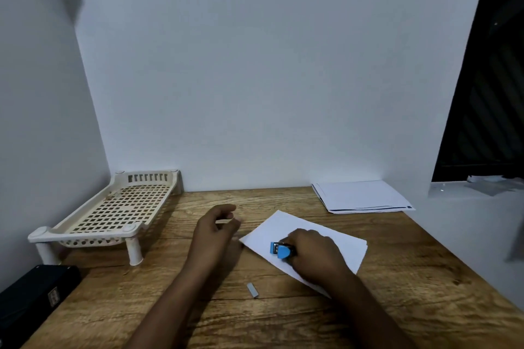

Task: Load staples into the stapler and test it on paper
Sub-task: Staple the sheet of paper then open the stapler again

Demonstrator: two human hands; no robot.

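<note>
A hand holds the blue stapler on the paper.

The right hand (313,253) has its grip closed around the blue stapler (281,250), which sits on the white paper (286,225) on the desk (397,278). The left hand (217,231) hangs loosely open, holding nothing. A strip of staples (253,290) lies nearby.

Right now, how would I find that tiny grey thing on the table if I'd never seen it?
Start at the wooden table and find the white paper under the right hand. Look nearer the person from the paper's left corner: the staple strip lies alone on bare wood between the two forearms. It is the only small grey metal bar there, unlike the blue stapler in that hand.
</note>
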